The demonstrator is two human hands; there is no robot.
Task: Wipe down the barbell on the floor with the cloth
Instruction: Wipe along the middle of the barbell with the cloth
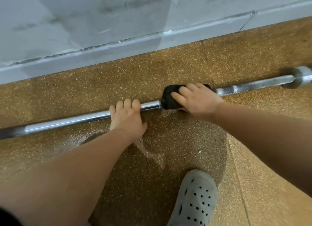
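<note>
A chrome barbell (70,121) lies on the speckled floor, running from the lower left up to its thick sleeve (302,76) at the right edge. My left hand (128,117) grips the smooth middle of the bar, fingers curled over its top. Just to the right, my right hand (195,99) holds a black cloth (169,97) wrapped around the bar. The cloth hides the stretch of bar beneath it, and only its left part shows past my fingers.
A grey wall with a pale skirting (118,46) runs close behind the bar. My foot in a grey perforated clog (194,200) stands on the brown speckled floor (168,149) in front of it.
</note>
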